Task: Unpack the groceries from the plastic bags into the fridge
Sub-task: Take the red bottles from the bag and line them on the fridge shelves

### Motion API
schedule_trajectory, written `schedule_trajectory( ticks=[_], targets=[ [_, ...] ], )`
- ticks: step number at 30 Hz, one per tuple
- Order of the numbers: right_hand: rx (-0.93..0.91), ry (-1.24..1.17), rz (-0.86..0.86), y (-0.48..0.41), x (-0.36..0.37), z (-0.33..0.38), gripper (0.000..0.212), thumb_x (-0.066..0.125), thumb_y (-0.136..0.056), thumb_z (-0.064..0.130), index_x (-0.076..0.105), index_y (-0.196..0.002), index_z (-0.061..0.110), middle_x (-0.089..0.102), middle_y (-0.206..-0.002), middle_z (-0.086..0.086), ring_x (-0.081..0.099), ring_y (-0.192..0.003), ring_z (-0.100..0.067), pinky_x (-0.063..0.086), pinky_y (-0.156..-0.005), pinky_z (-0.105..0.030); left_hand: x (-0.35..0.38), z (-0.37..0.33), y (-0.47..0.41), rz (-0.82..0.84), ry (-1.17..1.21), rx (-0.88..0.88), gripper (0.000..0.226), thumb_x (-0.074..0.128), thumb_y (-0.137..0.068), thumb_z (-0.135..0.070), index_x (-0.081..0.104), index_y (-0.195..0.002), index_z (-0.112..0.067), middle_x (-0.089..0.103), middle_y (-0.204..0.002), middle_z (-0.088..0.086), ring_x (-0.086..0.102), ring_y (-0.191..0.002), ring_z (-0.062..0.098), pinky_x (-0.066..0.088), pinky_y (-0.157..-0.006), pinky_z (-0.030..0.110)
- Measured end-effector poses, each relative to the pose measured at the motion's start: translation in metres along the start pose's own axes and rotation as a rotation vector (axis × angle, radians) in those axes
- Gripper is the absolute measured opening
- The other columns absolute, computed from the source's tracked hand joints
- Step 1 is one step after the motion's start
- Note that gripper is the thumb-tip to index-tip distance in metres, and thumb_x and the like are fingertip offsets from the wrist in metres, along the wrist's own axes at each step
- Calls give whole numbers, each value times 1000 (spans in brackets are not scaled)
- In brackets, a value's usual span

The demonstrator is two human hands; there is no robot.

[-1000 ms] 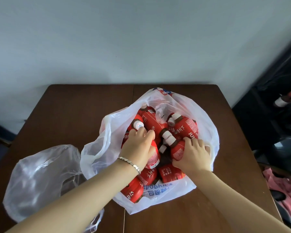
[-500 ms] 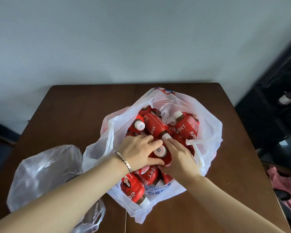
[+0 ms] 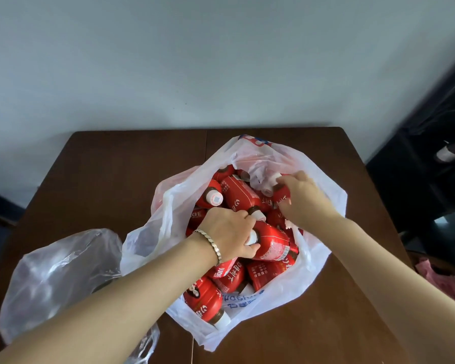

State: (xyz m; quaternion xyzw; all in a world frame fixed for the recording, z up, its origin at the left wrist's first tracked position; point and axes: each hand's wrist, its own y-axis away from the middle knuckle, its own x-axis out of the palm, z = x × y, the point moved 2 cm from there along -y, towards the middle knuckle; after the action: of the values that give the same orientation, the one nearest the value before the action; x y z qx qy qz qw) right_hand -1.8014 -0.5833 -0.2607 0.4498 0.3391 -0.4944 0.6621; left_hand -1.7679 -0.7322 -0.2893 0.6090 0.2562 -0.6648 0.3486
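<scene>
I saw the left hand clamped round the neck of a red bottle at mid-frame, inside the white bag on the brown table. Right hand had fingers curled round a second bottle at the bag's upper right. Other bottles were piled in the bag. Clear bag sat lower left, just beside it.

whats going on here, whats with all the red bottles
A person is unpacking a white plastic bag full of red bottles on a brown table. The left hand grips one bottle by its neck near the middle of the pile, while the right hand curls round another bottle at the far side. Both bottles are inside the bag. A clear bag lies beside it on the left.
</scene>
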Motion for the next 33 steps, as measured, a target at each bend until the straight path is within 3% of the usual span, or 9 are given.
schedule_trajectory(
  ticks=[2,5,10,14,17,20,24,27,33],
  targets=[
    [124,117,-36,-16,8,-6,38,47,-95,24,49,-131,13,42,-135,-10,43,-122,-27,41,-95,-34,-4,3,-1,-118,-2,25,49,58,-80,-58,62,-98,-12,64,-85,0,64,-73,19,33,-54,24],
    [211,230,-13,-40,26,-16,51,48,-95,40,45,-133,8,46,-136,-13,44,-124,-30,37,-103,-38,5,6,0,-179,76,33,42,73,-56,-57,66,-64,-16,57,-52,-4,54,-39,15,33,-40,15],
    [247,119,-80,-59,34,-24,51,59,-81,56,56,-117,20,61,-115,-5,55,-109,-25,40,-87,-33,3,3,7,-149,99,-6,40,71,-55,-57,64,-62,-19,56,-50,-7,52,-36,13,34,-37,15],
    [52,172,-52,-46,41,-8,59,63,-78,50,50,-127,20,46,-136,-7,36,-129,-30,26,-110,-42,6,4,11,-148,101,-37,44,77,-47,-60,63,-60,-20,54,-49,-7,51,-35,12,32,-37,14],
    [-160,242,-129,-22,36,3,51,64,-79,50,52,-118,19,50,-126,-1,42,-118,-22,32,-103,-35,8,6,10,-122,67,-52,45,76,-43,-62,62,-57,-22,53,-47,-8,49,-34,11,27,-37,14],
    [-188,198,-145,-2,16,-5,31,57,-84,52,47,-97,26,57,-105,7,49,-88,-11,42,-74,-24,2,2,10,-74,104,-84,46,75,-48,-63,65,-64,-21,58,-55,-7,55,-41,12,28,-41,17],
    [-128,170,-195,23,-10,-7,31,54,-86,52,53,-97,23,61,-94,9,60,-77,-11,53,-67,-27,-2,1,17,78,109,-159,47,46,-88,-55,54,-113,-16,60,-109,-1,61,-96,22,35,-67,26],
    [-114,75,-297,47,-28,1,26,55,-87,47,55,-93,22,60,-89,8,59,-75,-14,50,-63,-26,-12,3,20,179,71,-158,44,43,-90,-53,53,-112,-16,59,-113,-2,59,-100,23,32,-68,28],
    [-47,39,-441,115,-66,26,21,58,-85,41,58,-99,25,56,-89,9,58,-78,-15,48,-66,-27,-79,1,27,102,50,-29,38,43,-90,-47,59,-102,-15,63,-101,0,58,-91,23,38,-73,29]
  ],
)
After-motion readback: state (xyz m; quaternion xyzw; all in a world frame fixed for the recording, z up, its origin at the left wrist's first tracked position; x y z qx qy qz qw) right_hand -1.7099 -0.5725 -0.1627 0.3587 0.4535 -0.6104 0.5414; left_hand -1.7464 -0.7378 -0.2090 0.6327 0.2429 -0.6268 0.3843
